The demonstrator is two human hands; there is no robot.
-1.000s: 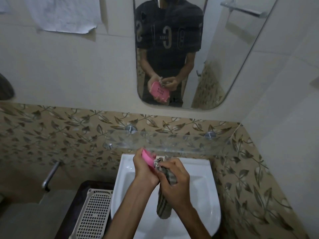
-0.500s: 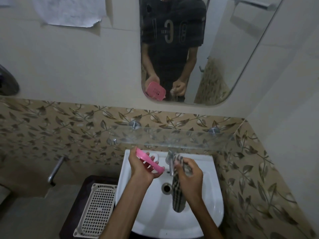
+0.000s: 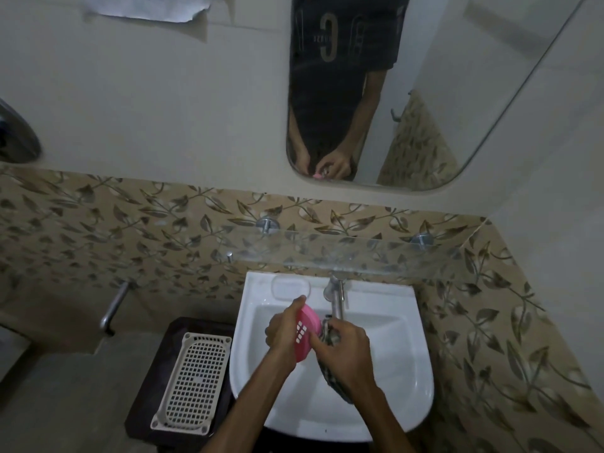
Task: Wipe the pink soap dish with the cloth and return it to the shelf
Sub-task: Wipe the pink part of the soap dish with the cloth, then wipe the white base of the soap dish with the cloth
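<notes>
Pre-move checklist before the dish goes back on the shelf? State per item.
1. Left hand grips pink soap dish: ok.
2. Right hand holds cloth, bunched against the dish: ok.
3. Dish wiped clean: cannot tell.
4. Glass shelf has bare space above the sink: ok.
5. Tap close beside the dish, in the lift path: not ok.

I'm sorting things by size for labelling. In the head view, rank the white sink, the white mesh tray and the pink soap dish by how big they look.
Largest to smallest:
1. white sink
2. white mesh tray
3. pink soap dish, partly hidden by the hands
</notes>
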